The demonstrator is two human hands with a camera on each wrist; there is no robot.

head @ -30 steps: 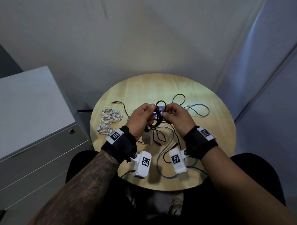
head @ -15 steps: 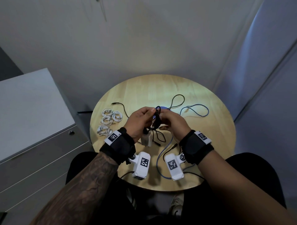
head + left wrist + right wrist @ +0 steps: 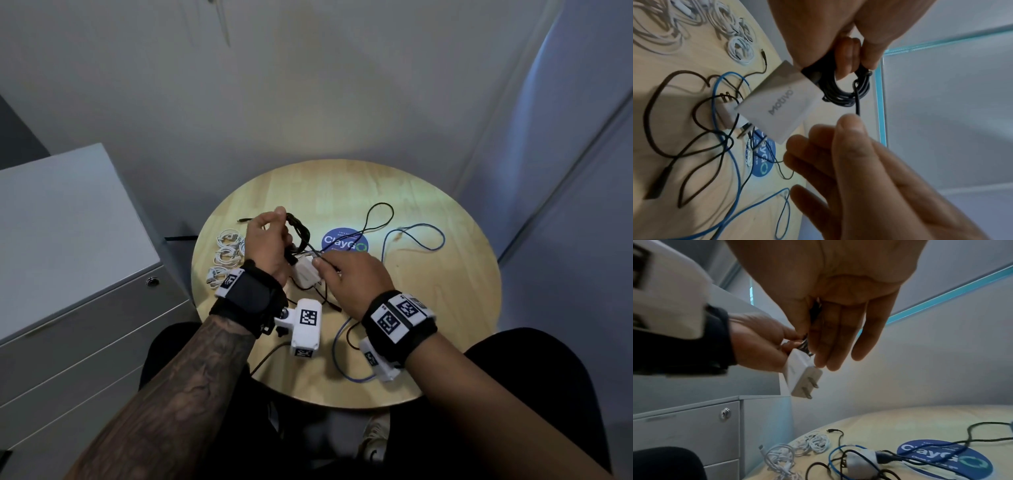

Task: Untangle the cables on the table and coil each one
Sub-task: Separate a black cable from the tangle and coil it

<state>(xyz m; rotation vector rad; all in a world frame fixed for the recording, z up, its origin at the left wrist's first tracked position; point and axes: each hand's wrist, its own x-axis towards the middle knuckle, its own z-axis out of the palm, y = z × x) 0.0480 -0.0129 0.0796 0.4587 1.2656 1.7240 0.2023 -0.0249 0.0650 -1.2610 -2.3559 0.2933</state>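
The coiled black cable (image 3: 846,87) hangs above the round wooden table (image 3: 428,308), its loops threaded over the curled fingers of the left hand (image 3: 269,245), which grips the bundle; a white Motivo charger block (image 3: 777,104) with two flat prongs dangles from the same coil, just beside that hand's palm; a single black strand runs down from the coil to the right hand (image 3: 356,277), whose thumb and forefinger pinch it while the other fingers stay fairly straight; below, on the tabletop, a loose blue cable (image 3: 416,236) and a thin black cable (image 3: 378,219) lie looped across each other and across a round blue ClayGo sticker (image 3: 344,244); a second white adapter (image 3: 857,462) sits among these tangled strands near the sticker; well to the left, near the table's edge, several white cables (image 3: 224,255) rest in small coils, with a black plug end (image 3: 244,220) just beyond them; a grey drawer cabinet (image 3: 85,274) with a lock stands beside the table.
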